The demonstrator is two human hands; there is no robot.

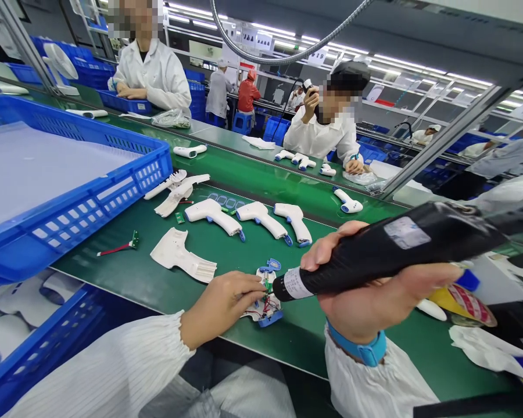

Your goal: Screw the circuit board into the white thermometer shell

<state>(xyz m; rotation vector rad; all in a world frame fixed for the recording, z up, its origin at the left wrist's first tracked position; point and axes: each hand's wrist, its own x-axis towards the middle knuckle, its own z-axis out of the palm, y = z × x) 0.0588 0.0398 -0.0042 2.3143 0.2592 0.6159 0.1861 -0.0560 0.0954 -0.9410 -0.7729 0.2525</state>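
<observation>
My right hand (375, 296), with a blue strap at the wrist, is wrapped round a black electric screwdriver (375, 247). The tool's tip end points left at an opened white device half (261, 307) that has wires, a green board and blue parts. My left hand (226, 302) has its fingers together on that half, pressing or pinching at its left side; the fingertips partly cover it. An empty white shell half (181, 255) lies just above my left hand. Three white thermometer-shaped devices (215, 217) lie in a row beyond.
A big blue crate (157, 174) stands at left, another crate (61, 337) with white shells below it. A small board with red wire (133, 241) lies near. Yellow tape (462, 302) sits at right. Two people in white coats sit across the green belt (244, 177).
</observation>
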